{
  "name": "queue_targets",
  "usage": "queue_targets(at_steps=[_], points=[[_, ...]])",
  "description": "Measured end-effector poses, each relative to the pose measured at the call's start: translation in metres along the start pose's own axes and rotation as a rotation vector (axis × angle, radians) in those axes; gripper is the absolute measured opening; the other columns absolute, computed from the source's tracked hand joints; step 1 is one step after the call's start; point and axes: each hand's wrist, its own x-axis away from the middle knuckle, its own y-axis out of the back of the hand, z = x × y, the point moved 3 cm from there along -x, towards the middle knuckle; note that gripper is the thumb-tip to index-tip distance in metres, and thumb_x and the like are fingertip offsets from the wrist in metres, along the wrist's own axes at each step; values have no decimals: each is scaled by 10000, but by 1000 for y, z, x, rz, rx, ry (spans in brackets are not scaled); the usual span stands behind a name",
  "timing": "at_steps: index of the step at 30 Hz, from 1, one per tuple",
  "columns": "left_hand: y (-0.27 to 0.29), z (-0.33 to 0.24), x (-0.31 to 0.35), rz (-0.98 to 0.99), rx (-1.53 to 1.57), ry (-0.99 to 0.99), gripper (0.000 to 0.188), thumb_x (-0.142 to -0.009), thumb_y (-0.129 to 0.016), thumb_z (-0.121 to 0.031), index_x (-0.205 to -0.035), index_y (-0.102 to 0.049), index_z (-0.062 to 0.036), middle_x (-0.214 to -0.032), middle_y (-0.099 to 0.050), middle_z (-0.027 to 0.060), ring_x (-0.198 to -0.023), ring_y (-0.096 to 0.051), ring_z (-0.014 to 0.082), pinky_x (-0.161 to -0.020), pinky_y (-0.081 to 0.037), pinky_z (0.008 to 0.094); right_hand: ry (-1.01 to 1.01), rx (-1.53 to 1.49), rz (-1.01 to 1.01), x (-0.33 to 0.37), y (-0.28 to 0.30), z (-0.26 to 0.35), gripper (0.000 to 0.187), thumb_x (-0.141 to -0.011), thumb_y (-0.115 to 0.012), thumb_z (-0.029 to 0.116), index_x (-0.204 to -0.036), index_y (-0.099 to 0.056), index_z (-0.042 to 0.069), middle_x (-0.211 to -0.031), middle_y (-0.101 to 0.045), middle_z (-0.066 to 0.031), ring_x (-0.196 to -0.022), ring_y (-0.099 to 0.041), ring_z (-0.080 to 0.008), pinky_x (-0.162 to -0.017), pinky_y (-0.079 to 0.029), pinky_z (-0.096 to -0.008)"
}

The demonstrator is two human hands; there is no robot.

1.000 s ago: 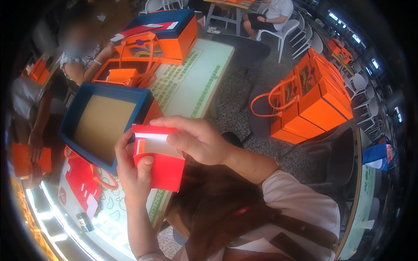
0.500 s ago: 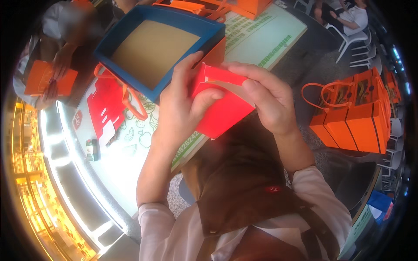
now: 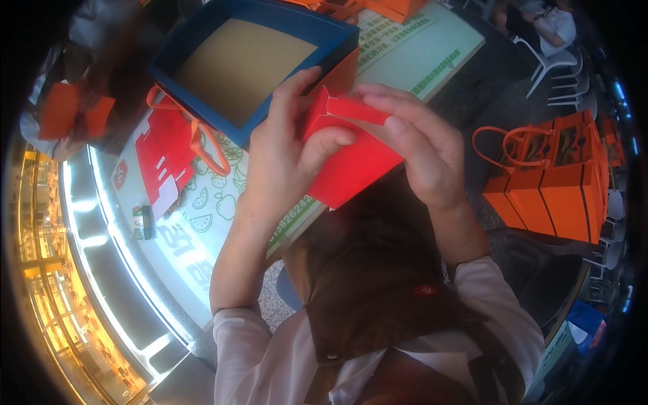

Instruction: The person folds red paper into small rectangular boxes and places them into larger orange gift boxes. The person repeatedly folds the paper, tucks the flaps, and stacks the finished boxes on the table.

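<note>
One red box (image 3: 361, 158) — held up before the brown apron (image 3: 378, 304), near the blue box (image 3: 290, 23). Left hand (image 3: 280, 155): fingers curled round its left side, thumb across the front. Right hand (image 3: 430, 158) — thumb and fingers gripping its top flap.

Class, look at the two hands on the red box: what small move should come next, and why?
Probably the right hand should fold the raised flap down onto the red box while the left hand steadies it: the right hand already touches the flap, the left grips the box's side, and a gap shows below the flap, so the top looks unclosed.
</note>
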Motion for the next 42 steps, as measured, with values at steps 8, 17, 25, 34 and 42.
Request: queue_targets(at_steps=[8,17,25,34,42], points=[[-3,-1,1,5,58,29,810,-819,-783,-487,-1393,-464,-13,-1082,-732,184,-1045,-720,305,-881,-561,358,108,193,-8,1,2,5,243,-992,-536,15,-1168,-701,-19,-1264,-674,-170,-1150,-655,-239,-981,-499,-312],[-4,-2,1,23,4,32,812,-821,-759,-530,-1388,-473,-24,-1067,-729,177,-1018,-723,307,-869,-558,362,92,223,-46,3,3,6,236,-982,-538,-13,-1154,-698,-30,-1221,-699,-166,-1131,-672,-240,-968,-512,-311],[-5,-2,1,27,51,38,812,-829,-739,-550,-1396,-475,-31,-1062,-728,175,-1019,-723,305,-866,-559,363,110,249,-66,2,3,7,238,-967,-542,-34,-1142,-703,-29,-1205,-706,-171,-1124,-682,-246,-953,-522,-309],[-7,-3,1,55,41,72,844,-832,-698,-600,-1407,-465,-28,-1080,-723,185,-1039,-717,313,-875,-558,369,153,405,-45,5,4,11,241,-954,-556,-38,-1135,-712,-14,-1208,-701,-193,-1108,-697,-282,-926,-543,-327],[-11,-2,3,63,60,77,882,-827,-658,-651,-1414,-455,-24,-1147,-705,199,-1072,-705,327,-894,-555,379,155,358,-91,5,7,4,259,-943,-550,-64,-1140,-712,-21,-1194,-708,-191,-1098,-702,-273,-923,-549,-323]])
